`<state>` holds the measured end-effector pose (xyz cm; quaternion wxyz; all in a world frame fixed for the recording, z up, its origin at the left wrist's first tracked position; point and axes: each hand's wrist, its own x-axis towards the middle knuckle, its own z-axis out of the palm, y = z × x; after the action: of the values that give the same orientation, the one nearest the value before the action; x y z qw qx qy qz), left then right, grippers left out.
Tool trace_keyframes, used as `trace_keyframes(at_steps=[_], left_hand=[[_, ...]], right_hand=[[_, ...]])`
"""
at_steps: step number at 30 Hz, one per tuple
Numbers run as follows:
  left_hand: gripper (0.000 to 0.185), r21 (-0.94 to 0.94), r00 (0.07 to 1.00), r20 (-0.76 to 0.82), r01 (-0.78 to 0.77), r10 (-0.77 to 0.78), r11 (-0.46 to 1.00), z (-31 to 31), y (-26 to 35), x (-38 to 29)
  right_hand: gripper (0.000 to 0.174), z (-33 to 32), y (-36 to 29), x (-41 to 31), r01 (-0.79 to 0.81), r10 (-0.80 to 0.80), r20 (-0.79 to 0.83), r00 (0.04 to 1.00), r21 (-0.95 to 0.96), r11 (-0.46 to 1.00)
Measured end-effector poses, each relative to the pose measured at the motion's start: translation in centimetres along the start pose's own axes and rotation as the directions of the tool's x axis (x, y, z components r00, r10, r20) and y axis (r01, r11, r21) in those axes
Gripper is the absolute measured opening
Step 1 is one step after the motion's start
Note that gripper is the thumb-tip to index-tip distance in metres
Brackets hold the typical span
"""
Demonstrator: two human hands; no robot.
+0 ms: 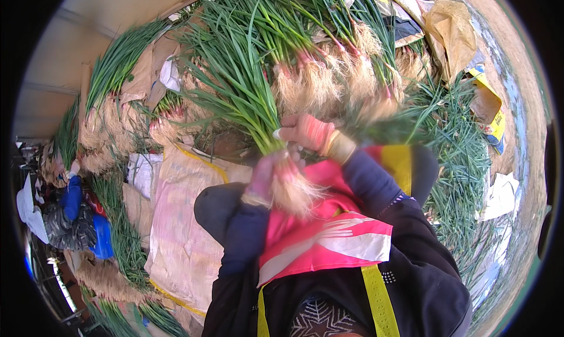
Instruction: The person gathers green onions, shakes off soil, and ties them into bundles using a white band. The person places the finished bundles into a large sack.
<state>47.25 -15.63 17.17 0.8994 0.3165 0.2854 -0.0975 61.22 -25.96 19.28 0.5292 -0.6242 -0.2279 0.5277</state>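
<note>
My left hand [261,175], in a pinkish glove and slightly blurred, grips a bunch of spring onions [260,117] just above its pale roots. The green leaves fan up and to the left, and the root tuft hangs over my pink apron [326,249]. At the right side of the stalks is my right hand [304,132], in a red-orange knit glove with a cream cuff. Its fingers touch the bunch above my left hand; whether they pinch a leaf cannot be told. Beyond both hands lies a large heap of spring onions [317,77], roots towards me.
Loose green leaves [458,161] are piled at my right. A woven sack [189,218] lies flat at my left. More bunches [128,64] rest at the far left, where another person [70,222] sits. Crumpled sacks [449,33] lie at the upper right.
</note>
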Motion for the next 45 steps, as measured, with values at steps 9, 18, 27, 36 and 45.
trace_keyframes(at_steps=[9,18,27,36,45], left_hand=[[0.021,0.342,0.960,-0.164,-0.161,0.228,0.926,1.4,-0.8,2.1],[0.028,0.151,0.937,0.338,-0.142,0.084,0.978,-3.5,1.8,0.5],[0.045,0.097,0.882,0.151,-0.463,0.447,0.881,1.1,3.6,4.9],[0.050,0.042,0.956,0.098,-0.281,0.276,0.959,2.0,2.8,4.9],[0.035,0.162,0.986,-0.041,-0.154,0.162,0.975,2.1,1.6,6.3]], right_hand=[[0.026,0.6,2.0,1.5,-0.077,-0.307,-0.291,0.906,-0.827,0.557],[0.028,-7.1,4.0,1.0,-0.488,0.172,-0.463,0.870,-0.858,0.161],[0.032,-14.0,-3.7,1.8,-0.473,-0.305,-0.758,0.577,-0.614,0.632],[0.024,-13.3,-0.9,-0.7,-0.071,-0.427,-0.630,0.649,-0.609,0.790],[0.020,-3.5,1.7,-3.0,0.042,-0.156,-0.033,0.987,-0.890,0.454]])
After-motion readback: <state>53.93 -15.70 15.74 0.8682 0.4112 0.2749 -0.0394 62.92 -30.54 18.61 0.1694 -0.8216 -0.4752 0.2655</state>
